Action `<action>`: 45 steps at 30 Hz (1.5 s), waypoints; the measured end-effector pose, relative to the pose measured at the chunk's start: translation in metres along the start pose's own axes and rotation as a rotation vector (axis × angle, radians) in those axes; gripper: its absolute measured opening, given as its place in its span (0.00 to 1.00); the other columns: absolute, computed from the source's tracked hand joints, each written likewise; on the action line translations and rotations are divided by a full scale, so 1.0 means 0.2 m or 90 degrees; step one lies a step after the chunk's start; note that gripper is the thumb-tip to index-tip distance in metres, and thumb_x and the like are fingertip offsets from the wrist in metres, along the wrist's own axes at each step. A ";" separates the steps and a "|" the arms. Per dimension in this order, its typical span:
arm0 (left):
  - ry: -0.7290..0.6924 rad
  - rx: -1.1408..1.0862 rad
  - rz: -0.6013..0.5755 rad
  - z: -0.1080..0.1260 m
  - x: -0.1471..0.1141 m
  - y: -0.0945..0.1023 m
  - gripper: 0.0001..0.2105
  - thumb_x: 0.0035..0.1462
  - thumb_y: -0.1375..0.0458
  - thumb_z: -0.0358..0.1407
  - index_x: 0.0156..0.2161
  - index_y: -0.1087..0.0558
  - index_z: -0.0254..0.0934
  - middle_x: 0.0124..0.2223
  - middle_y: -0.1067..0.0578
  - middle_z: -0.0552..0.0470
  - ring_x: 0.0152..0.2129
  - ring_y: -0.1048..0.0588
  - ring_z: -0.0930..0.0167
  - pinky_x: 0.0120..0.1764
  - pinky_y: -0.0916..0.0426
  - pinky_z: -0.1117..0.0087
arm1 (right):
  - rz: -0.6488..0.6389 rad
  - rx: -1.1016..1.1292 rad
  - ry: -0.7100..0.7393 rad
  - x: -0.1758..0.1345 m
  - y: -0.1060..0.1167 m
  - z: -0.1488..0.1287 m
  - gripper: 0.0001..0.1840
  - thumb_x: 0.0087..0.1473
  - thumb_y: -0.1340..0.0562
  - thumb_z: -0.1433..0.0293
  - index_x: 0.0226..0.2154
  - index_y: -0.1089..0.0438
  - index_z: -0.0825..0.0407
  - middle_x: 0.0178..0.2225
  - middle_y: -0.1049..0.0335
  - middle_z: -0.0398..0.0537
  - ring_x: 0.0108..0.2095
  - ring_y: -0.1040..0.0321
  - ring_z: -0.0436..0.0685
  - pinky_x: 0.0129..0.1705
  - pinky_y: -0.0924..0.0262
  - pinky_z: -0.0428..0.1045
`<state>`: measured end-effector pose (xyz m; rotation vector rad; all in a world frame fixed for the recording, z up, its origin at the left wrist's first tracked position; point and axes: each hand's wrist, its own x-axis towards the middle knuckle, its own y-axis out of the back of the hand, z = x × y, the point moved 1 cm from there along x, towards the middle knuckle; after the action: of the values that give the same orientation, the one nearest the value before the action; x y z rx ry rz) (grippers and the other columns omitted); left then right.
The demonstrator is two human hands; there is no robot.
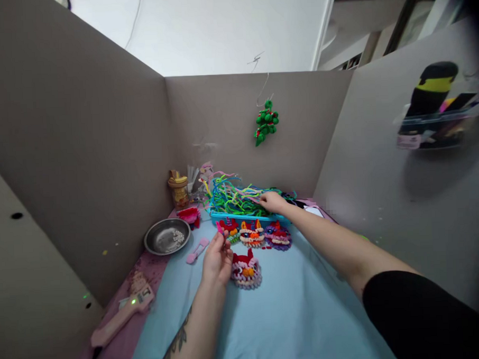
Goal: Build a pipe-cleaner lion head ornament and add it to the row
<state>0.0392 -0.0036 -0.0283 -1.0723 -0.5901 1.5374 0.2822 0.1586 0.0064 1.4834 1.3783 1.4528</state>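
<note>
My left hand (pixel 218 260) is closed in a pinch on a small bright pink piece (pixel 220 227), which looks like bent pipe cleaner. Stretched forward, my right hand (pixel 274 203) has its fingertips closed among the pipe cleaners (pixel 234 198), mostly green and blue with some pink and yellow. They lie heaped in a blue tray (pixel 241 218). Just right of my left hand sits a red and lilac pipe-cleaner animal head (pixel 247 272). Against the tray's front lie an orange and cream head (pixel 252 234), a purple and red one (pixel 277 236) and another partly hidden one (pixel 232 228).
On the left are a metal bowl (pixel 157 237) with small pale pieces, a pink spoon-like tool (pixel 197 251), red pieces (pixel 190 216), a jar (pixel 179 192) and a pink glue gun (pixel 126 314). Partitions surround the table; a green ornament (pixel 266 123) hangs behind, a holder (pixel 431 129) right.
</note>
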 end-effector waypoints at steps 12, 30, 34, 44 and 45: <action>-0.028 0.009 -0.012 -0.03 -0.02 0.00 0.03 0.55 0.45 0.25 0.33 0.33 0.34 0.29 0.27 0.55 0.15 0.32 0.83 0.14 0.41 0.85 | 0.050 0.047 0.003 -0.13 0.17 0.22 0.12 0.48 0.41 0.63 0.28 0.25 0.54 0.29 0.26 0.47 0.31 0.33 0.54 0.31 0.43 0.44; -0.062 0.027 -0.020 -0.04 0.00 0.01 0.13 0.44 0.36 0.27 0.36 0.32 0.35 0.32 0.28 0.56 0.16 0.34 0.84 0.14 0.42 0.85 | 0.140 0.101 0.019 0.37 0.00 -0.58 0.20 0.49 0.40 0.68 0.47 0.32 0.45 0.56 0.43 0.49 0.57 0.54 0.63 0.53 0.52 0.57; -0.056 0.019 -0.015 -0.04 -0.01 0.01 0.14 0.42 0.35 0.28 0.36 0.32 0.36 0.31 0.29 0.57 0.16 0.34 0.84 0.15 0.42 0.85 | 0.128 0.113 -0.033 0.43 -0.04 -0.58 0.08 0.46 0.38 0.64 0.31 0.26 0.48 0.47 0.34 0.54 0.51 0.46 0.65 0.48 0.48 0.58; -0.034 0.007 -0.023 -0.04 -0.05 -0.01 0.15 0.41 0.34 0.27 0.36 0.32 0.36 0.28 0.29 0.58 0.15 0.34 0.84 0.15 0.43 0.85 | 0.394 0.235 -0.048 0.55 0.51 -0.44 0.19 0.56 0.55 0.64 0.31 0.33 0.57 0.29 0.32 0.49 0.30 0.39 0.53 0.33 0.46 0.46; -0.035 0.007 -0.022 -0.04 -0.05 -0.01 0.15 0.42 0.34 0.27 0.36 0.32 0.36 0.28 0.29 0.58 0.15 0.34 0.84 0.15 0.44 0.85 | 0.426 0.256 -0.041 0.55 0.56 -0.43 0.18 0.55 0.54 0.64 0.30 0.33 0.56 0.27 0.33 0.48 0.29 0.40 0.53 0.32 0.46 0.46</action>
<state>0.0468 -0.0140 -0.0265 -1.0084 -0.6344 1.5419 0.2100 0.2159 0.1595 2.3947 1.2362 1.5330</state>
